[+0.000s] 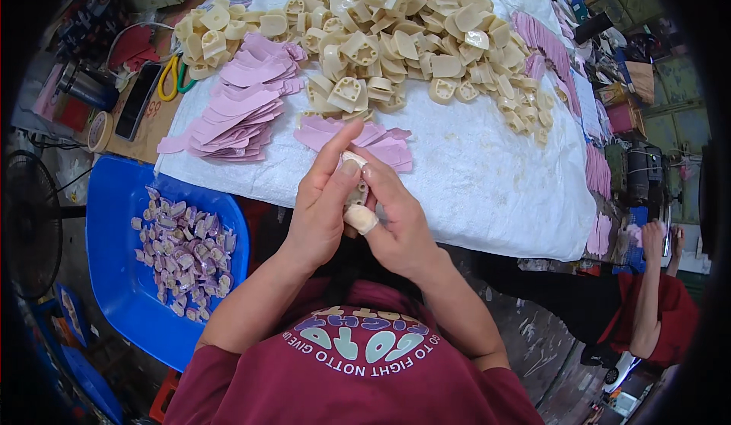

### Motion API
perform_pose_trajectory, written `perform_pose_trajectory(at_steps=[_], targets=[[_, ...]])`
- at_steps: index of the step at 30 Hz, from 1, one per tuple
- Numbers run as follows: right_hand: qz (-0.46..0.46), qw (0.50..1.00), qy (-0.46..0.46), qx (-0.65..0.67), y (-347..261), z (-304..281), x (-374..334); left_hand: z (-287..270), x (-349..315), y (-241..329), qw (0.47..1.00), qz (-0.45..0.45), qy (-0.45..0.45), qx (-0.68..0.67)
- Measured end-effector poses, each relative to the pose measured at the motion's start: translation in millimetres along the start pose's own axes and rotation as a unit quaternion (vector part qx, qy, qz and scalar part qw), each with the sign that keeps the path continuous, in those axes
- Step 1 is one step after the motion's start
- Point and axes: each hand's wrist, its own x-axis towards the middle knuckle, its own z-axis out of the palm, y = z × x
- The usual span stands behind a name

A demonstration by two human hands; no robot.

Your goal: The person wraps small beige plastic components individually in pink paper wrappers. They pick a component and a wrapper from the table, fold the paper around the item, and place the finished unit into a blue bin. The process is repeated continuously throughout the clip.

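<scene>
- Centrally, both hands meet just in front of the near edge of the white woven sheet (487, 174) that covers the table.
- Left hand (320, 208): fingers closed around a cream plastic heel piece (355, 194), with the index finger stretched up along its top end.
- Right hand (396, 219): fingers pressed against the same heel piece from the other side; its thumb wears a pale tape wrap (361, 218). Together the 2 hands pinch the piece between them, so most of it is hidden.
- Whether a pink strip is on the held piece I cannot tell.
- Just beyond the hands lies a small stack of pink cut strips (381, 143) on the sheet.
- Farther left on the sheet sits a larger heap of pink strips (240, 101).
- Across the far part of the sheet spreads a big pile of cream heel pieces (411, 33).
- Left of the table a blue plastic tub (114, 273) holds heel pieces wrapped in purple-pink covering (186, 250).
- Yellow-and-green handled scissors (173, 75) and a dark phone (138, 99) lie on the brown board beside the sheet.
- At the right edge, another person's arm (647, 288) in a red sleeve reaches up near a dark machine (636, 170).
</scene>
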Motion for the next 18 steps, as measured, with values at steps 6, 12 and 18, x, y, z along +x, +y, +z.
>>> perform_pose_trajectory(at_steps=[6,12,18], targets=[[0.018,0.999,-0.036,-0.022,1.5,-14.4,2.1,11.9,-5.8,15.0,0.987,-0.071,-0.003,-0.143],[0.082,0.995,-0.039,0.050,-5.1,-16.1,1.5,-7.1,-6.8,4.6,0.982,-0.064,-0.118,-0.134],[0.066,0.941,-0.039,0.329,-16.4,-13.3,-2.1,1.6,-18.4,12.9,0.971,-0.043,-0.117,-0.205]])
